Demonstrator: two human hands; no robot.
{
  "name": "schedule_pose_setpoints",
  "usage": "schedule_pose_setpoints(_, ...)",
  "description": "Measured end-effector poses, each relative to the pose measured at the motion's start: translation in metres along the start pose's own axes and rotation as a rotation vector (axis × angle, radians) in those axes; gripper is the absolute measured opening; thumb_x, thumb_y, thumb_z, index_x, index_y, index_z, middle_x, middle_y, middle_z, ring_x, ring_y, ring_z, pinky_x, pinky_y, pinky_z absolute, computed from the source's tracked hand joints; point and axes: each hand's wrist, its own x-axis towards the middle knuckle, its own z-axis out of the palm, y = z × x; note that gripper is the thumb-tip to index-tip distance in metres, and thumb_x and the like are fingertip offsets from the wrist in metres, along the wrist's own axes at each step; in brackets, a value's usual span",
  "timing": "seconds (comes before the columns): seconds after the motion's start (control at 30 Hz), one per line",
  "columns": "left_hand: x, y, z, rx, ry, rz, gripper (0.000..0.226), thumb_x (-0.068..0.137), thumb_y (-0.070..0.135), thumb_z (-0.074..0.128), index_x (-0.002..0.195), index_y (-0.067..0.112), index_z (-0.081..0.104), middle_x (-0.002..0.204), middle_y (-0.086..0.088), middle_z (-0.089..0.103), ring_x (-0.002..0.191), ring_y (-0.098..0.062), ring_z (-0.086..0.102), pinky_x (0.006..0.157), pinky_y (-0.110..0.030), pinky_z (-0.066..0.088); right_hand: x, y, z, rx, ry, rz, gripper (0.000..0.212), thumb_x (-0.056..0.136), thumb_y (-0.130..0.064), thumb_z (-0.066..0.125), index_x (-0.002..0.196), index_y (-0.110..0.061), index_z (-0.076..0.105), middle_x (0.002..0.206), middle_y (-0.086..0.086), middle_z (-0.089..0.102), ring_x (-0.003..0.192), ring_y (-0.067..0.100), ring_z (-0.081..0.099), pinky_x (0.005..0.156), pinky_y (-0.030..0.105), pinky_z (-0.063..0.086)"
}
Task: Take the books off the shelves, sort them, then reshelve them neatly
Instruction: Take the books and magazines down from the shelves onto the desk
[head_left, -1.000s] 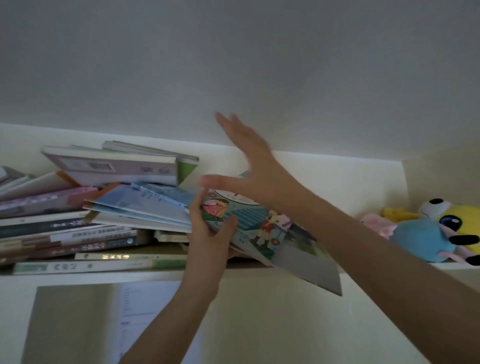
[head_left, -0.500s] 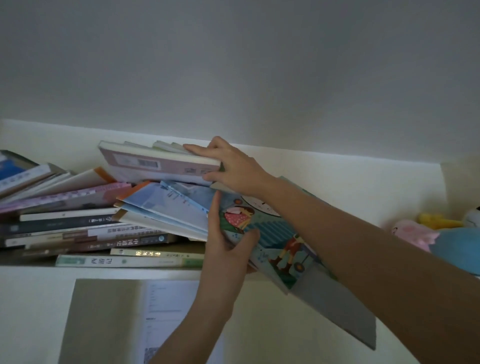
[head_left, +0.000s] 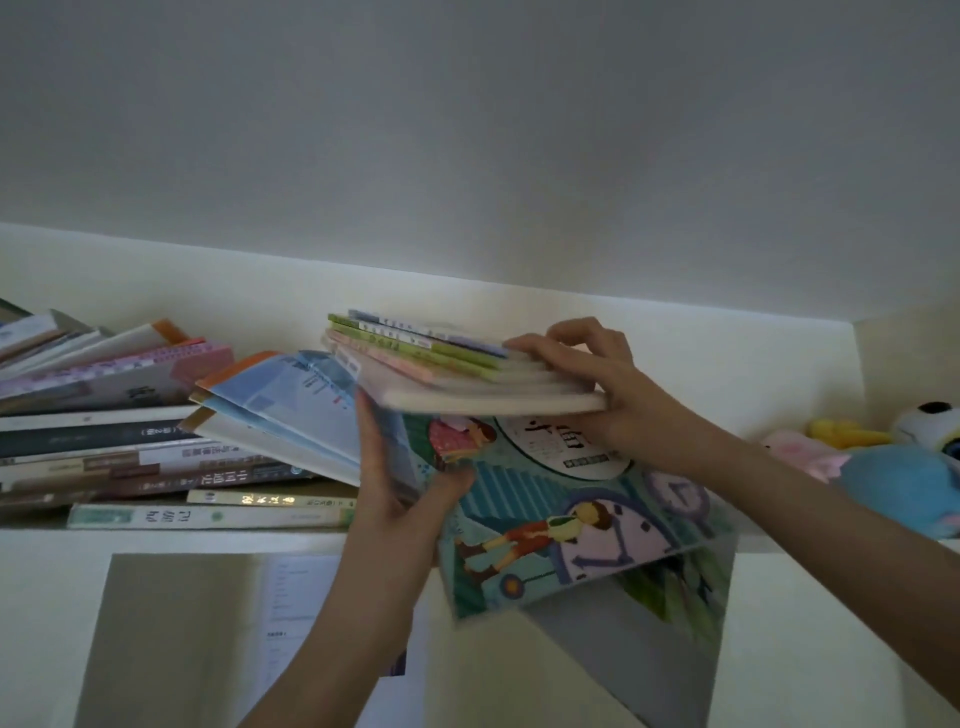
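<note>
A small stack of thin paperback books with green, pink and pale spines (head_left: 457, 369) is hovering just above the cream top shelf (head_left: 156, 540). The right-hand grip (head_left: 597, 384) is clasping it at its right end only, fingers curling over the top cover and thumb tucking underneath. With the far end hanging unsupported, the thin upper books are at risk of fanning apart and sliding out if the stack is tipping or swinging quickly.

Directly beneath it, a large floppy picture book with a teal cover of clocks and figures (head_left: 571, 525) is jutting out past the shelf's front edge and sagging downward. The left-hand grip (head_left: 400, 483) is pinching it near its left edge, thumb pressing on the cover and fingers reaching up behind. That hold is looking slight for so wide and limp a book. It could be bending, slipping free and dropping, especially as another cover seems to be lying loose under it.

Just beside the left fingers, a fan of light-blue booklets (head_left: 291, 410) is leaning against a slumping pile of flat-lying books (head_left: 130, 467). Pulling the picture book away may be taking their support with it, so they could be sliding forward off the shelf.

Farther right, blue, pink and yellow plush toys (head_left: 893, 483) are sitting near the right forearm, where a careless sweep could be knocking them down.
</note>
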Motion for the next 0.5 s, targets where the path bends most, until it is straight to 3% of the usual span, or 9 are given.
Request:
schedule_pose_setpoints(0.1, -0.002, 0.004, -0.003, 0.022, 0.038, 0.003, 0.103, 0.057, 0.033, 0.083, 0.142, 0.050, 0.027, 0.134, 0.004, 0.056, 0.113, -0.025, 0.060, 0.088, -0.054, 0.052, -0.019, 0.002, 0.000, 0.050, -0.028, 0.036, 0.060, 0.080, -0.048, 0.060, 0.134, -0.058, 0.035, 0.144, -0.017, 0.023, 0.140, 0.012, 0.015, 0.119, 0.048, 0.014)
schedule_pose_setpoints(0.2, -0.005, 0.005, -0.001, 0.058, 0.058, 0.067, 0.108, 0.061, 0.035, 0.075, 0.138, 0.063, 0.005, 0.139, 0.014, 0.048, 0.119, -0.015, 0.055, 0.094, -0.049, 0.049, -0.025, -0.003, -0.012, 0.066, -0.148, 0.026, 0.073, 0.078, -0.032, 0.076, 0.138, -0.050, 0.038, 0.151, -0.020, 0.023, 0.140, -0.011, 0.007, 0.122, 0.039, 0.001)
schedule_pose_setpoints(0.23, -0.006, 0.006, -0.001, 0.058, 0.054, 0.071, 0.102, 0.068, 0.032, 0.068, 0.137, 0.064, 0.000, 0.137, 0.019, 0.045, 0.113, -0.003, 0.056, 0.089, -0.037, 0.053, -0.026, -0.004, -0.016, 0.092, -0.179, 0.044, 0.076, 0.078, -0.025, 0.078, 0.137, -0.049, 0.038, 0.151, -0.023, 0.023, 0.138, -0.014, 0.008, 0.122, 0.038, 0.005)
schedule_pose_setpoints(0.3, -0.009, 0.007, -0.003, 0.066, 0.046, 0.072, 0.092, 0.077, 0.031, 0.059, 0.135, 0.063, -0.004, 0.126, 0.027, 0.043, 0.089, 0.017, 0.055, 0.067, -0.013, 0.053, -0.033, -0.001, -0.023, 0.147, -0.238, 0.082, 0.080, 0.075, -0.024, 0.081, 0.137, -0.052, 0.039, 0.151, -0.026, 0.021, 0.142, -0.005, 0.010, 0.120, 0.045, 0.019)
schedule_pose_setpoints(0.33, -0.010, 0.008, -0.002, 0.068, 0.040, 0.058, 0.089, 0.077, 0.036, 0.060, 0.132, 0.065, -0.003, 0.126, 0.027, 0.043, 0.087, 0.017, 0.055, 0.064, -0.012, 0.052, -0.038, 0.000, -0.026, 0.175, -0.286, 0.104, 0.080, 0.072, -0.031, 0.082, 0.136, -0.054, 0.040, 0.151, -0.028, 0.018, 0.143, 0.000, 0.010, 0.118, 0.047, 0.023)
schedule_pose_setpoints(0.4, -0.012, 0.007, -0.002, 0.064, 0.023, 0.081, 0.087, 0.080, 0.037, 0.068, 0.129, 0.067, 0.003, 0.133, 0.023, 0.043, 0.101, 0.007, 0.056, 0.074, -0.022, 0.055, -0.046, -0.001, -0.030, 0.259, -0.360, 0.142, 0.068, 0.068, -0.056, 0.076, 0.130, -0.058, 0.047, 0.149, -0.031, 0.018, 0.143, 0.004, 0.014, 0.114, 0.043, 0.030)
schedule_pose_setpoints(0.47, -0.004, 0.005, -0.006, 0.076, 0.004, 0.118, 0.092, 0.076, 0.021, 0.067, 0.143, 0.050, 0.010, 0.132, 0.023, 0.046, 0.105, 0.006, 0.056, 0.080, -0.021, 0.053, -0.044, -0.004, -0.025, 0.343, -0.218, 0.176, 0.050, 0.068, -0.076, 0.060, 0.114, -0.056, 0.061, 0.140, -0.028, 0.036, 0.135, 0.003, 0.031, 0.105, 0.030, 0.042)
schedule_pose_setpoints(0.5, 0.004, 0.009, -0.004, 0.072, 0.009, 0.123, 0.093, 0.069, 0.025, 0.069, 0.147, 0.036, 0.018, 0.135, 0.018, 0.047, 0.108, 0.005, 0.056, 0.087, -0.022, 0.051, -0.040, -0.006, -0.021, 0.359, -0.088, 0.208, 0.042, 0.071, -0.077, 0.055, 0.106, -0.055, 0.066, 0.132, -0.023, 0.045, 0.129, 0.005, 0.039, 0.100, 0.027, 0.046)
